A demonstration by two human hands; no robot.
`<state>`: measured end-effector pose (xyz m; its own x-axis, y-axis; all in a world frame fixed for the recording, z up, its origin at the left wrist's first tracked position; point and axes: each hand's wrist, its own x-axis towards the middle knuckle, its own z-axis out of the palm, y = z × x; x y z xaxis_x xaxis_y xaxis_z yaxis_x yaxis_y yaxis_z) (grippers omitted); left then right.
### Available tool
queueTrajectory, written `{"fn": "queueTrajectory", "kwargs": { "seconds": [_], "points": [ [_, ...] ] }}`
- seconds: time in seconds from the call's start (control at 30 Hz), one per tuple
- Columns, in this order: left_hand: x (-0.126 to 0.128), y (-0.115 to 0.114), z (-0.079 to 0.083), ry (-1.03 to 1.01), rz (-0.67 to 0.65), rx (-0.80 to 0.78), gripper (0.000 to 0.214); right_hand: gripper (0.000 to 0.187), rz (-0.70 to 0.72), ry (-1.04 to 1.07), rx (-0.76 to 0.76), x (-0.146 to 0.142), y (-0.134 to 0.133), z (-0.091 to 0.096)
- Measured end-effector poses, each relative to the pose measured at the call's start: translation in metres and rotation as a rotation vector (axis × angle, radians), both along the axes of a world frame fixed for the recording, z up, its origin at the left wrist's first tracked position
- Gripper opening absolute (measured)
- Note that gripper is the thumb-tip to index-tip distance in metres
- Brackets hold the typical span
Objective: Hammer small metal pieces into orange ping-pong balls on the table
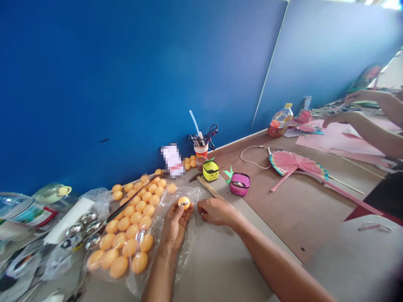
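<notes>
My left hand (174, 224) is closed around an orange ping-pong ball (184, 202), which has a silvery patch on its near side at the thumb. Just to the right, my right hand (217, 212) is curled with its fingers together; what it pinches, if anything, is too small to name. Thin wooden sticks (210, 187) lie beyond that hand. Behind them sit a yellow box-like craft piece (210, 171) and a purple one (239, 184), both with dark edging and green leaf shapes. Many orange ping-pong balls (135, 218) lie in a clear plastic bag left of my left hand.
Silver balls (90, 217) and plastic bottles (25, 212) crowd the left side. A cup of tools (200, 149) stands against the blue wall (126, 84). A pink paper fan (296, 161) and a bottle (280, 121) are on the right, near another person's hands (346, 119).
</notes>
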<state>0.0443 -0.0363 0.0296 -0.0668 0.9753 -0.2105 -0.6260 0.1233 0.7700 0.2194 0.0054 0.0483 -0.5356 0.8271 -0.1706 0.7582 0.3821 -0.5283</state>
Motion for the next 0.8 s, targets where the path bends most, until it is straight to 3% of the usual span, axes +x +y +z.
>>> {"fn": "queueTrajectory", "kwargs": {
  "seconds": [0.57,0.7,0.8],
  "points": [
    [0.0001,0.0000,0.0001,-0.024,0.006,0.011,0.035,0.016,-0.028,0.084,-0.011,-0.0006,-0.0031,0.0047],
    [-0.0002,0.0002,-0.0029,-0.021,0.014,0.011,0.032,0.016,-0.119,0.255,-0.003,-0.0026,0.0002,0.0067],
    [-0.0010,0.0004,-0.0056,-0.029,0.003,-0.005,0.033,0.012,-0.224,0.574,-0.176,-0.0045,0.0041,0.0006]
  ]
}}
